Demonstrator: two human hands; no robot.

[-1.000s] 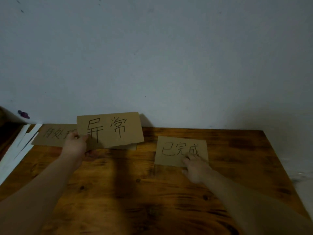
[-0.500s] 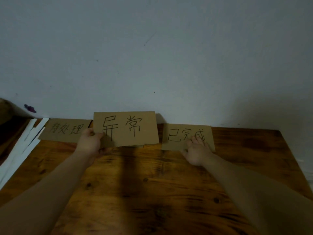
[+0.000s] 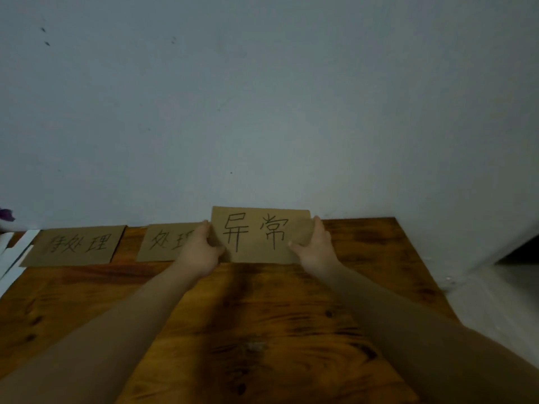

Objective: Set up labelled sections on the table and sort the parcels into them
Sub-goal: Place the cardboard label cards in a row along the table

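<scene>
A brown cardboard label point(image 3: 259, 233) with two large handwritten characters is held upright-tilted over the far edge of the wooden table point(image 3: 262, 316), against the wall. My left hand point(image 3: 201, 252) grips its left edge and my right hand point(image 3: 316, 247) grips its right edge. A second handwritten label point(image 3: 75, 246) lies flat at the far left. A third label point(image 3: 166, 242) lies between them, its right part hidden behind my left hand. The label I pressed earlier is out of sight, where the held card now is.
White paper strips point(image 3: 11, 258) lie at the table's left edge. The pale wall point(image 3: 262, 112) rises directly behind the labels. The table's right edge point(image 3: 420, 266) drops to a grey floor point(image 3: 495, 301). No parcels are in view.
The held label has travelled right, over the spot of the label my right hand was pressing. My right hand let go of that label and took the held label's right edge.
</scene>
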